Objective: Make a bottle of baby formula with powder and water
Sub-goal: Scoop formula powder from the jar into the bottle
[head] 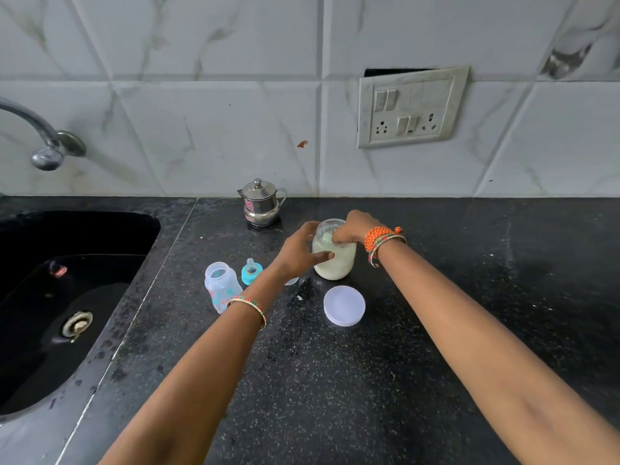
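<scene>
Centre frame, the left hand [303, 251] grips the powder jar [334, 255]; the right hand [352, 226] dips inside, apparently pinching a scoop [327, 237]. Level it before lifting.

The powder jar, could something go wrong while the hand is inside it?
Maybe. The right hand reaches into the open powder jar, so lifting out could scatter powder on the dark counter. The left hand steadies the jar; a slip might tip it. The open baby bottle stands by the left forearm and could get knocked toward the sink.
</scene>
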